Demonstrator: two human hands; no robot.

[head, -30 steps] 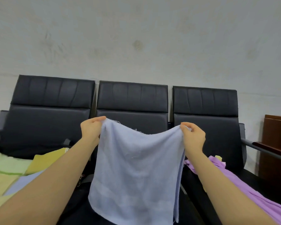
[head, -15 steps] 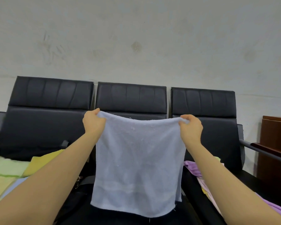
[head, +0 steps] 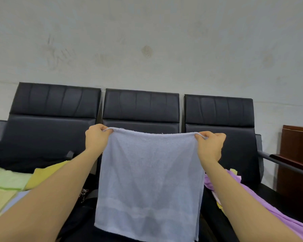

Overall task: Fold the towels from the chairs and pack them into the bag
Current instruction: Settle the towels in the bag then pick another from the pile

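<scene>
Pale blue towel (head: 150,180) held mid-frame, spread flat before the centre chair (head: 141,109), each top corner pinched in left hand (head: 95,138) and right hand (head: 211,145), presumably squaring edges for folding.

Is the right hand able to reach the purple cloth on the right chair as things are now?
Probably not yet. The right hand pinches a top corner of the pale blue towel, so it is occupied. The purple cloth lies just below that forearm, with nothing in between.

left hand (head: 96,139), right hand (head: 210,145) pulled apart; pale blue towel (head: 150,182) now taut, flat.
</scene>
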